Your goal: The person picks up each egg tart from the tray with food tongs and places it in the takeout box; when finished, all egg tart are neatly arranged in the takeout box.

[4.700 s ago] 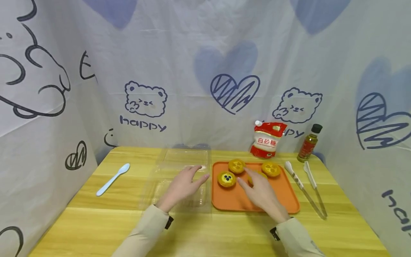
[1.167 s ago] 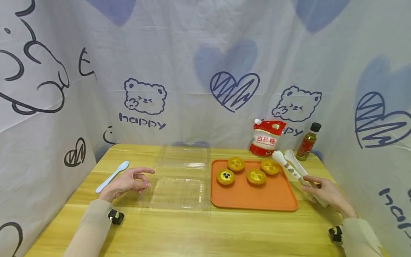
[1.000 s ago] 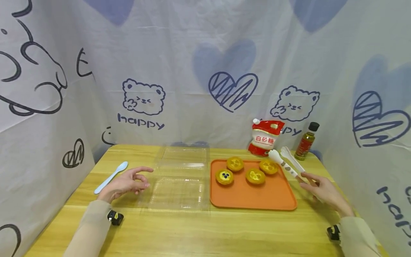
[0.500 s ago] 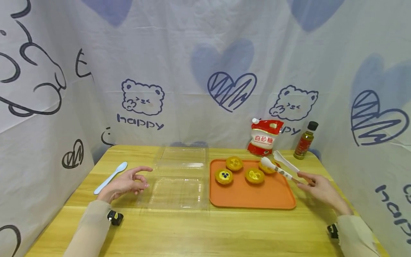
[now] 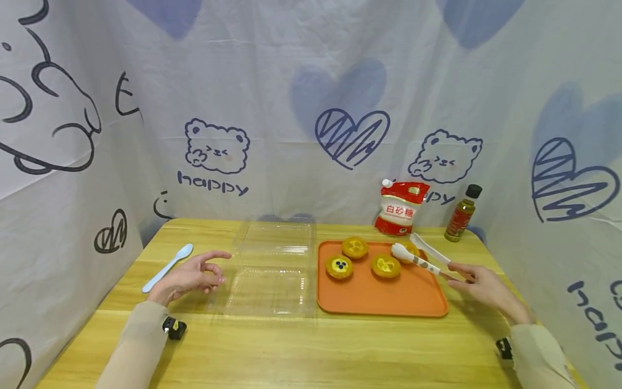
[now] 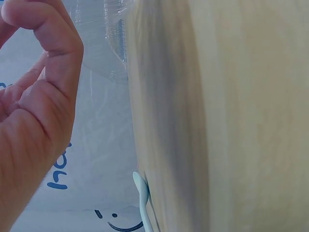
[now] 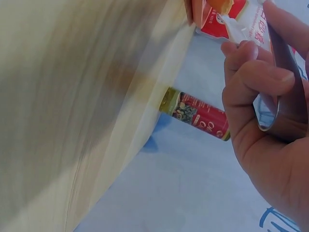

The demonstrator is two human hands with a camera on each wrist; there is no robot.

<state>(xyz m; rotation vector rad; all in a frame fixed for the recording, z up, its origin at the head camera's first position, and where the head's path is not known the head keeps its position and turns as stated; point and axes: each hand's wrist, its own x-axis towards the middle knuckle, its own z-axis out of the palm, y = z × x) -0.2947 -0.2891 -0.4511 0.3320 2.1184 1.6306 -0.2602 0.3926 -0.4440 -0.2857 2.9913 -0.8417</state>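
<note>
In the head view my right hand (image 5: 488, 289) holds white-tipped metal tongs (image 5: 424, 263) over the right side of an orange tray (image 5: 369, 300). The tongs' parted tips are around or just above the rear-right egg tart (image 5: 412, 249), partly covering it; contact cannot be told. In the right wrist view, curled fingers and thumb grip the tongs' bent metal end (image 7: 292, 111). Other tarts on the tray include one with blueberries (image 5: 339, 267). My left hand (image 5: 191, 275) hovers loosely curled and holds nothing, left of an opened clear plastic box (image 5: 269, 312).
A light blue spoon (image 5: 167, 268) lies by my left hand. Behind the tray stand a red and white sugar bag (image 5: 399, 209) and a bottle with a black cap (image 5: 459, 219). Printed cloth (image 5: 272, 162) walls in the wooden table (image 5: 291, 356).
Earlier both hands were lower over the box and tray, and the tongs lay on the table. The right hand has picked up the tongs and brought them left to the rear-right tart; the left moved left.
</note>
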